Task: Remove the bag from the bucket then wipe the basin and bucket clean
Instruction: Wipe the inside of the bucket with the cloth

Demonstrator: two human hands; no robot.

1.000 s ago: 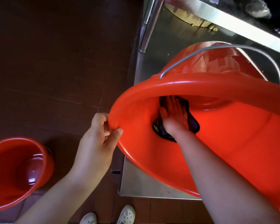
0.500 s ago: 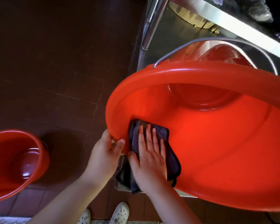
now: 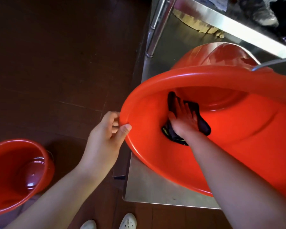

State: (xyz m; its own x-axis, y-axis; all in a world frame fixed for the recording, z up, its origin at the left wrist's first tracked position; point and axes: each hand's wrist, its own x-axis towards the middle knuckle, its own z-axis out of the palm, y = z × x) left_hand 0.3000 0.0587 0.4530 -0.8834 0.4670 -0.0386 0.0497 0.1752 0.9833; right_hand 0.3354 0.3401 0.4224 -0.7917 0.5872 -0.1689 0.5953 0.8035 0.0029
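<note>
Moved deeper into basin: right hand flat on cloth; left hand pinches rim.

no readable text, no labels, no brands, no numbers on anything

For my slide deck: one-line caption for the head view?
Left hand grips tilted red basin's rim; right hand presses dark cloth inside.

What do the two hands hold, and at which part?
Left hand grips the basin by its rim. Right hand presses a dark cloth flat inside it.
</note>
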